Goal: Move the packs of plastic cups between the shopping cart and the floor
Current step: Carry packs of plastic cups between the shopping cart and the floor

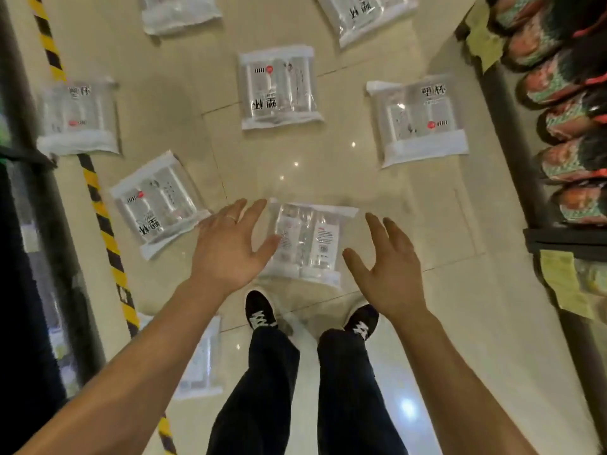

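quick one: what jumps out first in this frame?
The left hand and right hand are spread open on either side of the near pack, which lies on the tile floor just ahead of the person's shoes. More clear packs of cups lie scattered flat beyond it. A yellow-and-black striped line runs down the left, and a shelf of colourful goods lines the right edge.

Glossy beige tile floor. One pack flat between left hand and right hand. Six packs scattered beyond the hands; another under the left forearm. Yellow-black tape left of hands.
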A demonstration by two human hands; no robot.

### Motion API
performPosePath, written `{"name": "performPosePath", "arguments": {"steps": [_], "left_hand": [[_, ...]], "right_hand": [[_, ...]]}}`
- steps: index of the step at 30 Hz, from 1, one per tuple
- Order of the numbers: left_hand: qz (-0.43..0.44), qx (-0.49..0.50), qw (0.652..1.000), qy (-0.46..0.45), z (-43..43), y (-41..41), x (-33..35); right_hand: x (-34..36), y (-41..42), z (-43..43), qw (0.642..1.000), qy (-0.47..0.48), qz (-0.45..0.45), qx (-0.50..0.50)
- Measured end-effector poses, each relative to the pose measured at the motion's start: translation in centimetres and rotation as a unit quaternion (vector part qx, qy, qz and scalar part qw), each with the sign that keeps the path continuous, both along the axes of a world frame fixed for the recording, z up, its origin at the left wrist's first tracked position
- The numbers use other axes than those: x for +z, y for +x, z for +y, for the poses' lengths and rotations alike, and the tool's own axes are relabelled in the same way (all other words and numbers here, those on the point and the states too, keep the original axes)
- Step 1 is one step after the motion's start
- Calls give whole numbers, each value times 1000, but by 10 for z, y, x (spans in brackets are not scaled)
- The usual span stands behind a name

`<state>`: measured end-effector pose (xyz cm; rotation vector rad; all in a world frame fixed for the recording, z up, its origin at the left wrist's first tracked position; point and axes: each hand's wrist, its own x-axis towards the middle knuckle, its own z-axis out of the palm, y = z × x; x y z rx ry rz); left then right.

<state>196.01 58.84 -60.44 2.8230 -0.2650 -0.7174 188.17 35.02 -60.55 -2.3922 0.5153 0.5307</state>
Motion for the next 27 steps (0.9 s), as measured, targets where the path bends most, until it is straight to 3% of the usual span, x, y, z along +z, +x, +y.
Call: {"name": "performPosePath", "arguments": {"steps": [7,13,20,27], "left_hand": [[19,21,1000,-2,0,5,-205],[15,63,998,-6,15,2,-335],[33,77,996,-6,25,-9,-435],[29,145,984,-95,25,-19,-480]], "right_hand": [[-210,-9,6,998,13,57,-2],[-343,-15,13,998,2,67,4],[-441,-23,24,997,-16,56,-44],[-479,-28,41,993,59,-17,-102]]}}
